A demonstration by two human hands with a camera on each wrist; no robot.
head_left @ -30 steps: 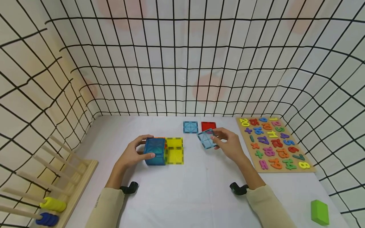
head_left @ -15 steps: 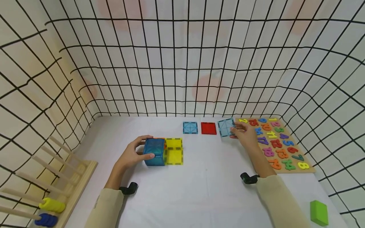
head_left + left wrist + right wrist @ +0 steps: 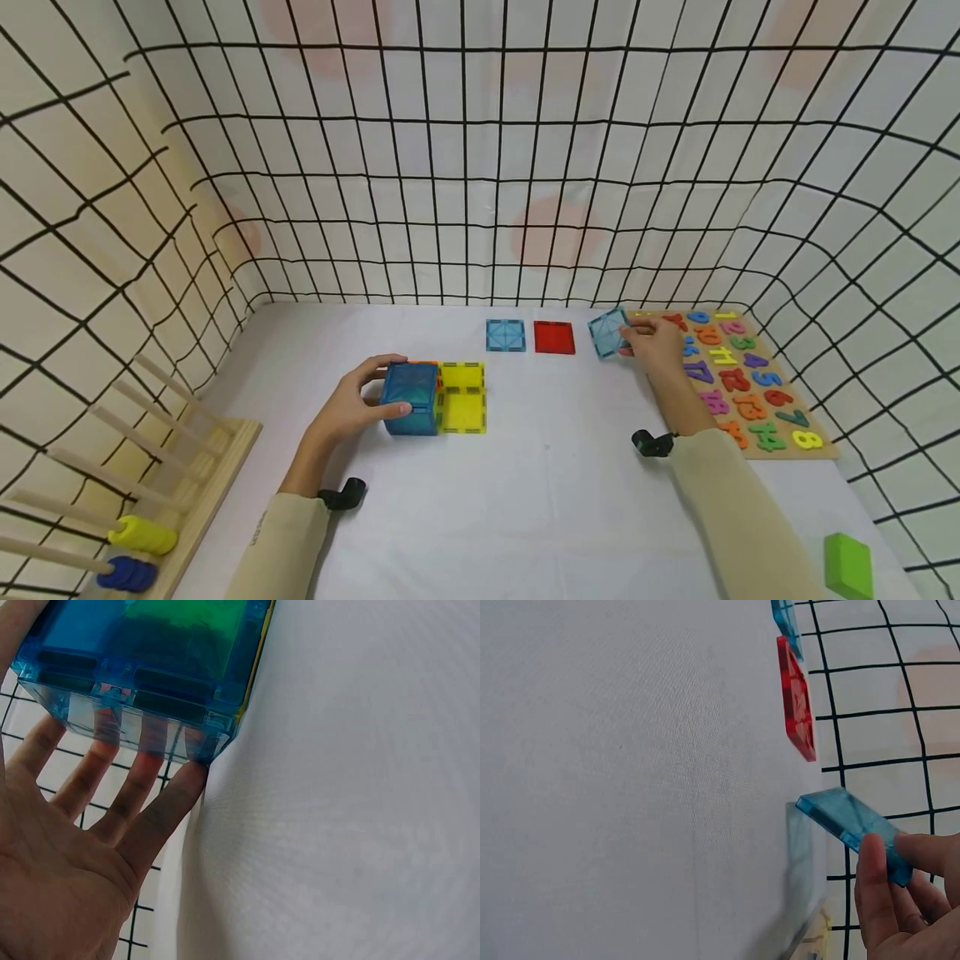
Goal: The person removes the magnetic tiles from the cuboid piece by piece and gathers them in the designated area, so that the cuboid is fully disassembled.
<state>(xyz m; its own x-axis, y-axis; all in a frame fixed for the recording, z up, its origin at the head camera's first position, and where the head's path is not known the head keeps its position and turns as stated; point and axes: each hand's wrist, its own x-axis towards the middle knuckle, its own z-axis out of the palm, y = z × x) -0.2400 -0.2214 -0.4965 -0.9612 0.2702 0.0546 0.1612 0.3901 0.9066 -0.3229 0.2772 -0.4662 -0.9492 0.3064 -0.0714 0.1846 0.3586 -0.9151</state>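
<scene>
Evidently, the piece in play is the clear-blue tile, near the far edge of the white cloth, pinched between thumb and fingertips of the right hand. It sits tilted and casts a shadow; whether a corner touches down I cannot tell. At nine o'clock from it, just beside, lies the red tile, then further that way the pale-blue tile. Toward eight o'clock, well apart, stands the blue box, thumb and fingers of the left hand gripping around it, with yellow tiles at its three o'clock. The number board spreads toward four; the peg rack sits at the box's eight. The step looks like positioning a loose tile while steadying the box; the next move probably calls for levelling that tile without nudging the red one
</scene>
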